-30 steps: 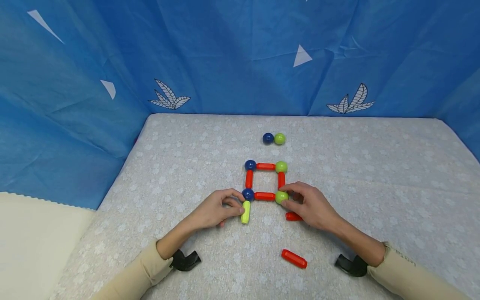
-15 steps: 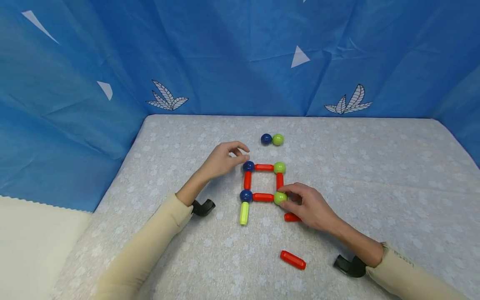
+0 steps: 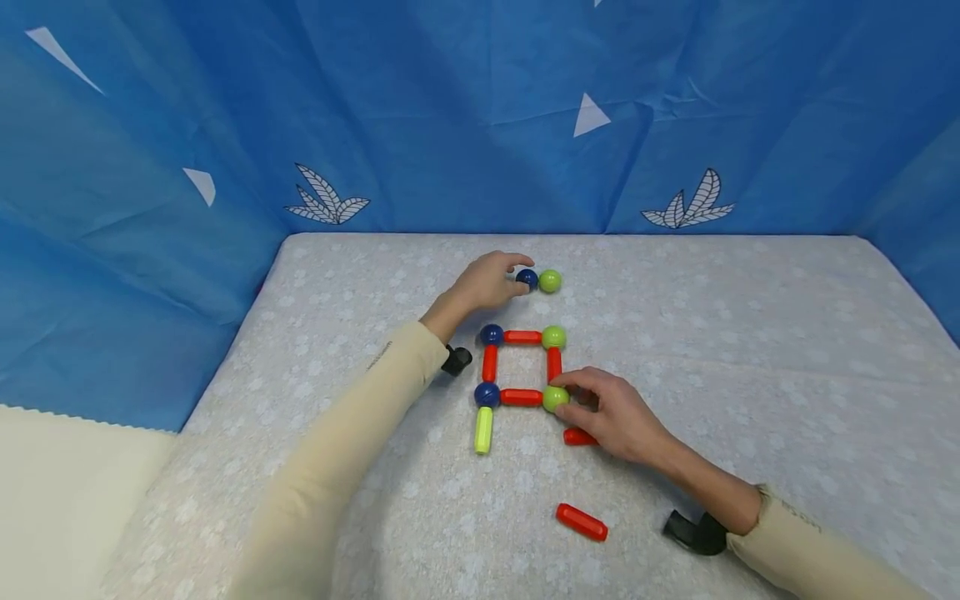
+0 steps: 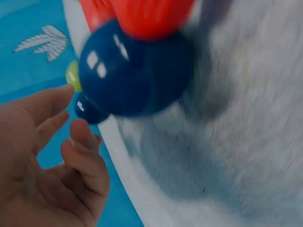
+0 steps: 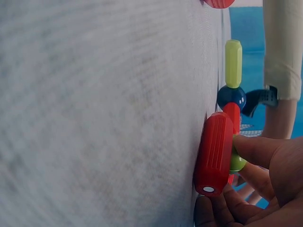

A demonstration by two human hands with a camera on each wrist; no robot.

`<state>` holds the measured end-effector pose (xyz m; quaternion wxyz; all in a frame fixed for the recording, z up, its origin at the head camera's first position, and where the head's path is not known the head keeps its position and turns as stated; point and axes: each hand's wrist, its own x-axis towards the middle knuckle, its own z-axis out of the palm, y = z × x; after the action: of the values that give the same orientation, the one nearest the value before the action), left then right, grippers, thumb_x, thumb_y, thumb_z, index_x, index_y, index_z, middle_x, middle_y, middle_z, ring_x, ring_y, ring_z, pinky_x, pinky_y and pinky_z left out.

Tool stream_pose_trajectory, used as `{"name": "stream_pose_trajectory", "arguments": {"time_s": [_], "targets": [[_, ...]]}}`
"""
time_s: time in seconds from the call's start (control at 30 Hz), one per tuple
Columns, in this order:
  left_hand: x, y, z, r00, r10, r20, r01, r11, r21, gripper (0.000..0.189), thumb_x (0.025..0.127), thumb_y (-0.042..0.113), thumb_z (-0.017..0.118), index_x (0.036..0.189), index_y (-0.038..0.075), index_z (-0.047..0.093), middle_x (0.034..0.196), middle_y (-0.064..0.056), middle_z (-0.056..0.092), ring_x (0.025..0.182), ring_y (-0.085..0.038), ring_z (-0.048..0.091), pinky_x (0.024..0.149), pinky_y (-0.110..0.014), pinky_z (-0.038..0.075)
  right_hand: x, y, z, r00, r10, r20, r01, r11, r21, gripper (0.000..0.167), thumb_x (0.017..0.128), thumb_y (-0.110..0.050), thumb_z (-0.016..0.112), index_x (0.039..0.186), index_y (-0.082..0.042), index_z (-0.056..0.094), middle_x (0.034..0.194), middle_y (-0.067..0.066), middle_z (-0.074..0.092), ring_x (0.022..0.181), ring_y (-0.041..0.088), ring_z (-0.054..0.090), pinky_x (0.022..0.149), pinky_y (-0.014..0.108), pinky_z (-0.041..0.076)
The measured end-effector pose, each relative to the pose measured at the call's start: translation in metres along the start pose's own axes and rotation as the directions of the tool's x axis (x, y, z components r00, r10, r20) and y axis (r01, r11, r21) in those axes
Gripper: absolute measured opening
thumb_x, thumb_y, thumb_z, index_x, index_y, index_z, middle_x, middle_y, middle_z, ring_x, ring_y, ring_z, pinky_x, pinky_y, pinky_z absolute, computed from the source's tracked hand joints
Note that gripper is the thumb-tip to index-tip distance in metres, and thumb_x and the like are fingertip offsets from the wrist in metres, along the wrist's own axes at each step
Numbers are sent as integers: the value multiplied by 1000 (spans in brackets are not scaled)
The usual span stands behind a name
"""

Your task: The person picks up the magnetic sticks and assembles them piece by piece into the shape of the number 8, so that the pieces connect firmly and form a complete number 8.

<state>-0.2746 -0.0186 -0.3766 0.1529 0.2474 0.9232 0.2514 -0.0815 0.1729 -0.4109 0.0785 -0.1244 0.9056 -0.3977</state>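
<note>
left hand [image 3: 486, 281] short of far edge [image 3: 405, 236] | right hand [image 3: 613, 413] pinches green ball [image 3: 553, 399]

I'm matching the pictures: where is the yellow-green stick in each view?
Head: below centre, the yellow-green stick meets a blue ball at its far end.
Left wrist: not in it.
Right wrist: upper right, above that ball.
Shared landmark: the blue cloth, in all three.

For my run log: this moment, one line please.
left hand: at farthest blue ball | right hand: pinches nearest green ball | lime rod: touching nearest blue ball
</note>
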Motion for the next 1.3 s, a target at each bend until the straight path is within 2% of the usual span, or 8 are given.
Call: {"name": "stream_pose_trajectory", "arguments": {"time_s": [0.2, 0.33, 0.57, 0.8, 1.03, 1.17, 1.3], "targets": [[10, 0, 0, 998, -15, 55, 14, 1000, 28, 43, 98, 24, 64, 140, 18, 56, 127, -10, 59, 110, -23, 56, 89, -38, 46, 0, 0, 1, 1000, 15, -3, -15, 1000, -11, 27, 90, -11, 74, 117, -12, 70, 104, -1, 64, 87, 18, 55, 77, 37, 48], [10, -3, 3, 999, -31, 43, 31, 999, 17, 40, 98, 25, 64, 137, 19, 58, 121, -8, 61, 102, -21, 57, 85, -37, 46, 0, 0, 1, 1000, 8, -5, -8, 1000, -15, 27, 89, -11, 74, 116, -13, 70, 103, -1, 64, 87, 18, 54, 77, 37, 48], [9, -3, 2, 998, -34, 46, 33, 999, 19, 39, 98, 25, 65, 135, 19, 60, 120, -8, 62, 103, -21, 57, 86, -37, 46, 1, -1, 0, 1000, 5, -1, -5, 1000, -16, 27, 89, -12, 74, 116, -13, 70, 102, -2, 63, 86, 18, 54, 76, 37, 48], [8, -4, 5, 999, -38, 22, 38, 999, 5, 39, 97, 25, 66, 135, 19, 59, 119, -7, 63, 101, -20, 57, 85, -37, 47, 0, -2, 1, 1000, 5, -1, -5, 1000, -8, 27, 89, -11, 74, 116, -12, 70, 102, -1, 64, 86, 18, 54, 77, 37, 48], [2, -8, 8, 1000, -21, -11, 20, 999, -35, 39, 97, 26, 66, 135, 17, 59, 116, -7, 62, 99, -21, 57, 85, -37, 46, 0, -2, 1, 1000, 1, -7, -1, 1000, -9, 27, 89, -10, 74, 116, -12, 70, 101, -1, 63, 86, 18, 54, 76, 37, 48], [-4, -12, 9, 1000, -11, -22, 10, 999, -49, 40, 97, 28, 66, 135, 17, 59, 119, -7, 63, 104, -22, 58, 89, -38, 45, 0, -2, 1, 1000, -2, -4, 2, 1000, -7, 27, 89, -11, 74, 116, -12, 70, 102, -1, 63, 86, 18, 54, 76, 37, 48], [-14, -15, 7, 999, 8, -47, -13, 995, -103, 40, 97, 30, 66, 134, 17, 60, 119, -7, 64, 110, -23, 58, 92, -40, 45, 0, -2, 0, 1000, 1, 0, -1, 1000, -8, 27, 90, -12, 74, 117, -12, 69, 103, -1, 64, 86, 18, 54, 76, 37, 48]]}}
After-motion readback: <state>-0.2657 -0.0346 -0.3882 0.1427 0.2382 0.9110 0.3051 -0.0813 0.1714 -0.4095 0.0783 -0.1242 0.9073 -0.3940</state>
